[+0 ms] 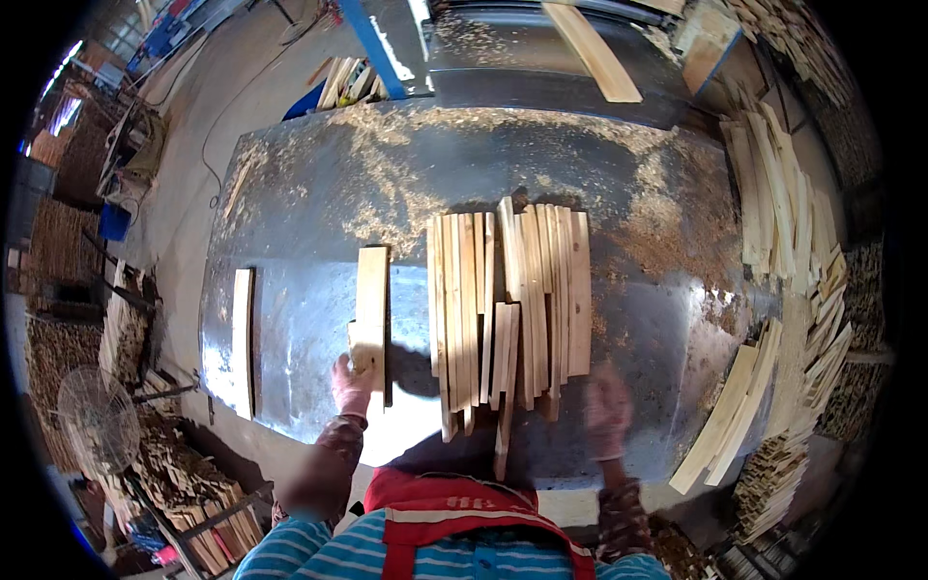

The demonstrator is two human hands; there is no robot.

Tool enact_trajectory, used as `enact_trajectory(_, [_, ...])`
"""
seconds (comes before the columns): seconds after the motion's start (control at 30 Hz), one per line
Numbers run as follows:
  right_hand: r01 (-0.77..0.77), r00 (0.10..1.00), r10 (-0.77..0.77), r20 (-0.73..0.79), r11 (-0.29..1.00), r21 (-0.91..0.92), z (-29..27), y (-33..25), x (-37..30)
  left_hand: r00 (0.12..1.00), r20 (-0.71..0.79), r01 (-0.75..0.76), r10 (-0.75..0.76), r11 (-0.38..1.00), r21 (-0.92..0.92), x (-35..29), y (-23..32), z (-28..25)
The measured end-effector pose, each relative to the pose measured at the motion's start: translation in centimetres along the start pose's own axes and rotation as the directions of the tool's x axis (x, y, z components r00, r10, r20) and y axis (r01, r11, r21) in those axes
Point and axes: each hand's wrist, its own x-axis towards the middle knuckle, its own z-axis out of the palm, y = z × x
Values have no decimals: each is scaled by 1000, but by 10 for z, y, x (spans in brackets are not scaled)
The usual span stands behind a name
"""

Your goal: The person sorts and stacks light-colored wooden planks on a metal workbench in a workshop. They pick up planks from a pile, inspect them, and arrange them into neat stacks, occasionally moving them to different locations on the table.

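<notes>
My left hand (352,389) is closed on the lower end of a pale wooden board (373,290) lying lengthwise on the metal table (309,184). A lighter patch by my fingers may be a second, shorter piece; I cannot tell. To the right of this board lies a row of narrow wooden strips (462,309), side by side with uneven ends. Past the row's right edge, my right hand (607,411) is smeared by motion, so its fingers cannot be made out. Another single strip (243,343) lies near the table's left edge.
Sawdust (387,184) covers much of the table's far side. Two boards (727,416) lie at the right edge, beside stacked strips (773,203). At the far end, a board (594,53) rests on a machine bed (503,77). A fan (97,420) stands lower left.
</notes>
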Motion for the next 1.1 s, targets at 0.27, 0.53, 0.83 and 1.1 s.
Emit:
enact_trajectory(0.27, [-336, 850, 164, 500, 900, 277, 136, -182, -31, 719, 650, 40, 246, 919, -392, -29, 129, 21])
enact_trajectory(0.53, [-514, 855, 390, 341, 716, 472, 128, -153, -88, 555, 778, 600, 296, 505, -620, 5, 71, 31])
enact_trajectory(0.83, [-23, 983, 59, 175, 980, -199, 181, -231, -49, 546, 766, 632, 339, 434, -642, -25, 53, -44])
enact_trajectory(1.1, [-543, 829, 329, 452, 285, 790, 178, -246, -52, 598, 672, 672, 436, 184, -717, -30, -5, -64])
